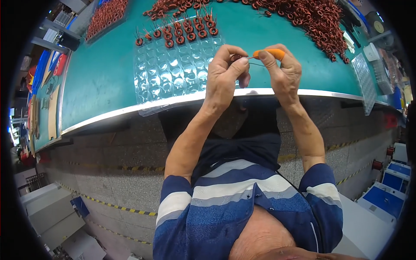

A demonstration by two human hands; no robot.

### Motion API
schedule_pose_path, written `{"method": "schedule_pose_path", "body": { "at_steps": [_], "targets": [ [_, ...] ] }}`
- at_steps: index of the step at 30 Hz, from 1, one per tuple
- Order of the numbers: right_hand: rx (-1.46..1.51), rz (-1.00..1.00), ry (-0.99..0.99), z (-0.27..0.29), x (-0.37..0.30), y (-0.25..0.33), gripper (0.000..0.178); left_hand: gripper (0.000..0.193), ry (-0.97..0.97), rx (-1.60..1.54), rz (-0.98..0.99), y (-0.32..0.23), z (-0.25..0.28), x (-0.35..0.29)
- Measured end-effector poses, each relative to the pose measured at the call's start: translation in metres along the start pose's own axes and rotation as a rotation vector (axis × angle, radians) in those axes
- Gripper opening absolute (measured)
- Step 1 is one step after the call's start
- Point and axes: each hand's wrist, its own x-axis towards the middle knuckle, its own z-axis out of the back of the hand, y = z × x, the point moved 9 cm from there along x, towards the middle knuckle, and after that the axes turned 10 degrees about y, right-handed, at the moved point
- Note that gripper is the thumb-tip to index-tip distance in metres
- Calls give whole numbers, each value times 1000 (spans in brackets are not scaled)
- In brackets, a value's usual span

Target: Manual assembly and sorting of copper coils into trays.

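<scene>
A clear blister tray (173, 73) lies on the workbench (99, 78) at centre frame, overhanging the near edge. Wound coils (186, 32) sit in the tray's far rows. A loose heap of coils (312, 19) spreads across the upper right (another tray (366, 82) lies below it). Both hands meet right of the centre tray.

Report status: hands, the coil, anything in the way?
Left hand pinches a small copper coil. Right hand grips an orange-handled tool against it. Clear tray beneath, loose coils beyond; nothing blocking.

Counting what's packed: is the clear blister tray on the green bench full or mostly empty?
Mostly empty: the clear blister tray holds copper coils only in its far rows.
</scene>
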Motion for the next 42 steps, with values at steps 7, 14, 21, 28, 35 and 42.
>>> {"method": "schedule_pose_path", "body": {
  "at_steps": [7, 14, 21, 28, 35, 42],
  "targets": [
    [163, -94, -11, -8, -9, -24, 30, 17, -8, 250, 29, -2, 10, -7],
    [379, -339, 92, -19, -33, -56, 30, 23, 56, 384, 32, 0, 3, -4],
    [401, -273, -9, -4, -25, -20, 32, 23, -1, 450, -49, -12, 7, -6],
    [513, -263, 15, -16, -26, -25, 34, 24, 33, 466, -79, -16, 0, -5],
    [795, -436, 99, -16, -17, -47, 35, 25, 33, 676, -116, -18, -3, -12],
    [576, -338, 130, -20, -19, -45, 27, 32, 41, 338, 154, 9, 20, -16]
  ]
}}
